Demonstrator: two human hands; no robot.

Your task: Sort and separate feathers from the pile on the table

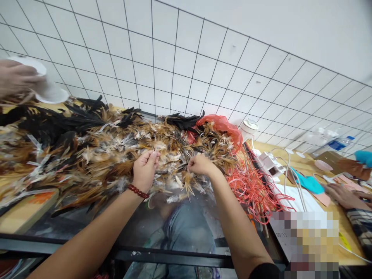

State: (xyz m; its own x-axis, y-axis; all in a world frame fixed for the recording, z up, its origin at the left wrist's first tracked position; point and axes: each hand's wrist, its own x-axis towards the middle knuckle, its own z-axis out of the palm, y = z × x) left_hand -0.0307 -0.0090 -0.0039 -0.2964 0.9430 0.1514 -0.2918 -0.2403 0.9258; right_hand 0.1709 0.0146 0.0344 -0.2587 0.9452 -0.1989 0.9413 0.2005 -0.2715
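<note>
A wide heap of brown, black and white feathers [95, 151] covers the table in front of me. My left hand [145, 166], with a red bead bracelet on the wrist, is closed in a pinch on feathers at the middle of the heap. My right hand [200, 164] is also closed, its fingertips pinching feathers just to the right of the left hand. The two hands are a short gap apart, both resting on the pile.
A red plastic bag [223, 128] lies behind the heap, with a tangle of red rubber bands [252, 186] beside it. A white jar [249, 130] and cables stand on the wooden table at right. Other people's hands show at far left [14, 77] and far right [344, 193].
</note>
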